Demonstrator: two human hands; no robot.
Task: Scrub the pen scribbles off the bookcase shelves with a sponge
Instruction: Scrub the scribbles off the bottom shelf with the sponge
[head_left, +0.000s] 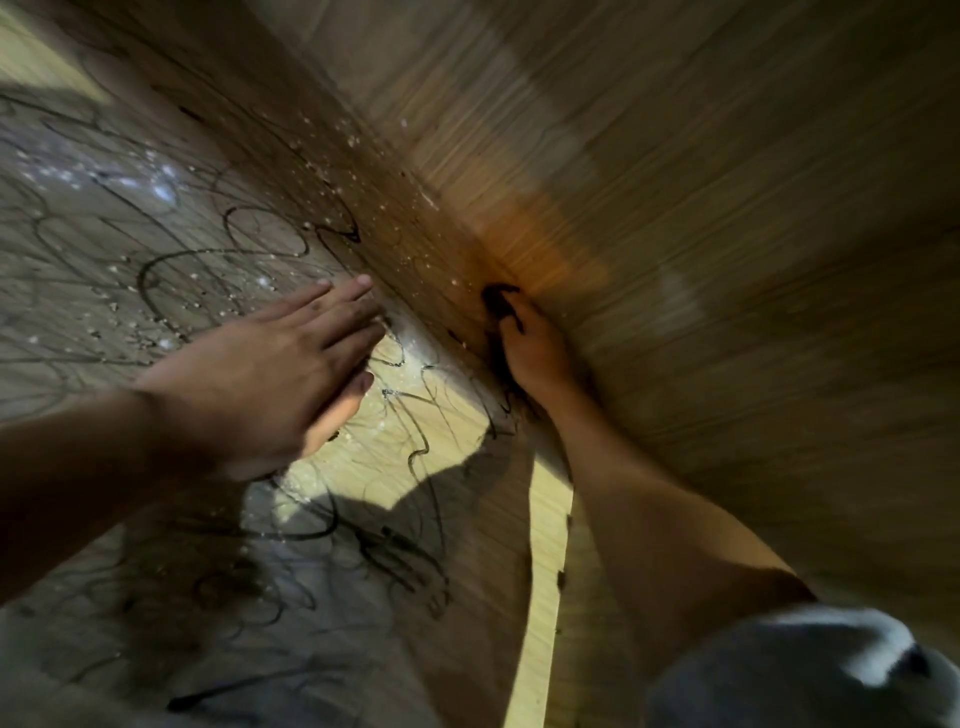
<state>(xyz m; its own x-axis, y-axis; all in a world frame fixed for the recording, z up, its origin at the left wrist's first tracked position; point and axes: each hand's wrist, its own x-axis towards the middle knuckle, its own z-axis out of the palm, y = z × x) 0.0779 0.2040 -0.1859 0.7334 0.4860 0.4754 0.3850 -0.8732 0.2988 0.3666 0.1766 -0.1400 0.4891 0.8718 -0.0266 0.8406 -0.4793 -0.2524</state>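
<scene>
Scrubbing deep in the corner of a scribbled shelf (208, 270)

Right hand (530, 348) curls its fingers round something dark at their tips, probably the sponge (500, 301) (blur hides its edges); it should be soft, light and slick when wet, best pinched by its sides. Left hand (291, 364) lies flat, fingers straight, holding nothing, with pen scribbles (171, 270) just beyond its fingertips.

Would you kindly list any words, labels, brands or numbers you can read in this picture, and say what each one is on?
None: no legible text anywhere.
The pen scribbles on the shelf are loops and squiggles, not letters.
The side panel carries only blurred wood grain.
</scene>
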